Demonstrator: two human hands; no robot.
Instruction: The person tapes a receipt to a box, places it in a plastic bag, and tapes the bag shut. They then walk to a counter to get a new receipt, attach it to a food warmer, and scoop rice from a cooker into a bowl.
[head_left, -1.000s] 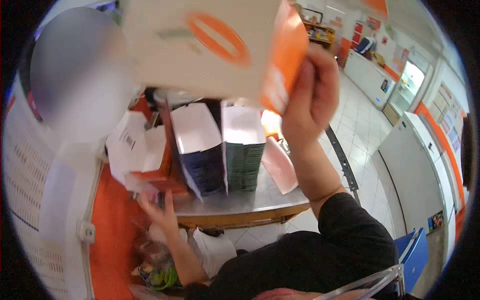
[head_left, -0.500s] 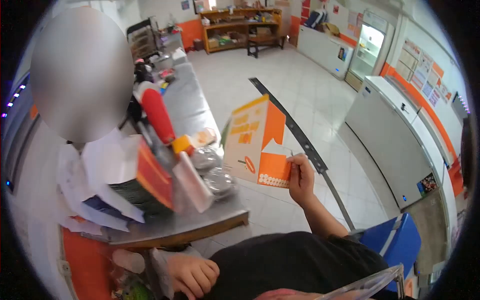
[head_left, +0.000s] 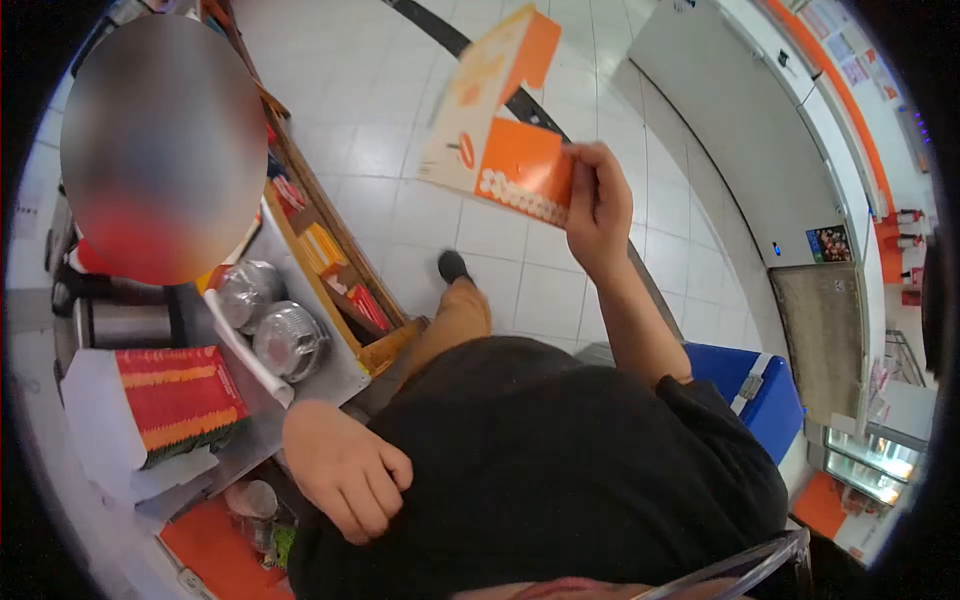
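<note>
An orange and cream printed cardboard piece, folded with upright flaps, is held up above the floor. My right hand pinches its right edge between thumb and fingers. My left hand rests against the black shirt near the belly, back of the hand up, fingers loosely curled; whether anything is under them is hidden. Left of it, a stack of red and orange printed cartons stands on the metal table. Clear plastic containers sit near the table's corner.
A wooden shelf with red and yellow packets runs along the table. A blue cooler box stands at the right, beyond it a white chest freezer. My shoe is on the tiled floor. A blurred patch covers the upper left.
The view has tilted down and turned, bringing the shelf and my leg into sight. The cardboard, still in my right hand, appears higher in the frame. My left hand shows more fully.
</note>
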